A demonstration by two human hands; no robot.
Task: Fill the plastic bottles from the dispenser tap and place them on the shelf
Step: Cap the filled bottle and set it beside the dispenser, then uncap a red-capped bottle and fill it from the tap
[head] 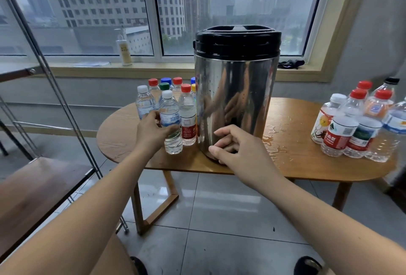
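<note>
- Left hand [153, 130]: fingers curled round white-capped bottle [171, 125], upright, near front edge of wooden table [307, 165], just left of steel dispenser [237, 90].
- Right hand [237, 149]: fingers curled at dispenser base, by table's front edge; tap hidden, grip cannot be told.
- Capped bottle cluster [175, 90]: behind held bottle.
- Second bottle group [362, 125]: table's right end.
- Spilled water [274, 136]: between dispenser and second group.
- Shelf [44, 178]: far left, apart from table.

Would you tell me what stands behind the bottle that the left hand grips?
Behind the white-capped bottle in the left hand stands a cluster of capped bottles; their lower parts, and any behind the dispenser, are hidden.
</note>
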